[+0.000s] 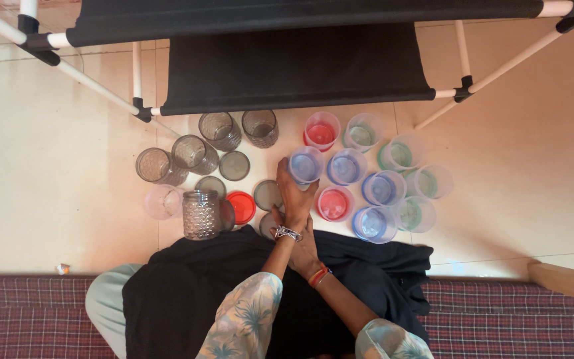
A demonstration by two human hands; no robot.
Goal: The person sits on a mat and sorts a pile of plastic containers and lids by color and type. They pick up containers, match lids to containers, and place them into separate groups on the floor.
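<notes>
Blue-based clear cup (305, 165) sits on the floor (54, 173), right at the fingertips of the left hand (295, 193), which reaches forward over it. Fingers curl onto the cup's near rim; looks like a narrow grip on the rim, though contact is partly hidden. Right hand (302, 251) is tucked under the left forearm, close to the lap; cannot tell whether it is open or closed, or if it holds anything.

Progress, judged from the layout: right of the grip, coloured-base cups stand upright in a loose cluster: red (321, 130), green (363, 131), more blue (346, 166) and another red (335, 203). None stacked. Left of the grip, smoky grey tumblers (220, 129) stand grouped, with loose round lids (234, 165) and a red lid (241, 207) flat on the floor. One patterned jar (201, 214) near the knees appears capped. Black fabric rack (293, 66) beyond the grip carries nothing visible. So sorting by kind looks mostly done; lidding and shelving look barely started.
</notes>
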